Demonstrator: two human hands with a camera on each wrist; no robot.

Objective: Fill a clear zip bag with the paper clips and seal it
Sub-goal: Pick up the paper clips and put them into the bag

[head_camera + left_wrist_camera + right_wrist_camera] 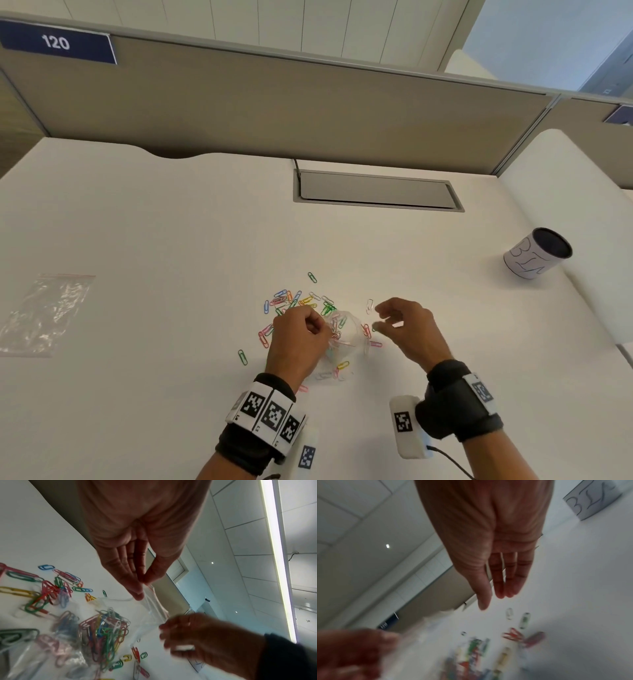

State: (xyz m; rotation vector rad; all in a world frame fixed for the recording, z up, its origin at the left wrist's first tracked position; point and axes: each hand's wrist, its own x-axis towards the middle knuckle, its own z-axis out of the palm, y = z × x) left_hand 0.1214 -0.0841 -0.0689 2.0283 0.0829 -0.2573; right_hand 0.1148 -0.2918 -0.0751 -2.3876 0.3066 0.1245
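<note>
Head view: the zip bag, partly filled, was pinched at its mouth by the left hand; the right hand hovered empty, relaxed. Filling seemed underway; the loose paper clips on the worktop must be gathered next.

A dark blue rectangular sign fixed at the top of the beige partition panel reads "120" in white digits. Over on the right, the white paper-wrapped cylindrical cup with a dark inside carries hand-drawn outline letters, "BIA" as far as they read, seen again in the right wrist view.
</note>
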